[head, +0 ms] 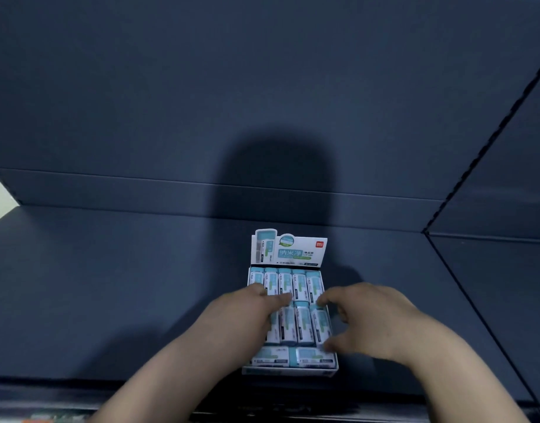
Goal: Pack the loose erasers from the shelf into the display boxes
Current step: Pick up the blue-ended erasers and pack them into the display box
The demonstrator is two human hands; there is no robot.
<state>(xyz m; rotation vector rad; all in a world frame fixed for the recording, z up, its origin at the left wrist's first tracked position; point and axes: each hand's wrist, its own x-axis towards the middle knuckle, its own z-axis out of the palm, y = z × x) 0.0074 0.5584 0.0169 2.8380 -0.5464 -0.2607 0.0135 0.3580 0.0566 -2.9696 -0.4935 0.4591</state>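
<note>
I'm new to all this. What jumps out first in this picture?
The bright white and teal display box stands out, low in the middle of a dark blue shelf, packed with rows of wrapped erasers. The left hand lies across the erasers and the right hand arches over the box's right side. A large rounded shadow falls on the back wall behind.

Your left hand [250, 309] lies flat over the erasers [285, 280] packed in the display box [290, 371] on the dark shelf [110, 285] — your right hand [369, 319] brackets the rightmost middle-row eraser [320, 326] between thumb and forefinger, grip blurred.
</note>
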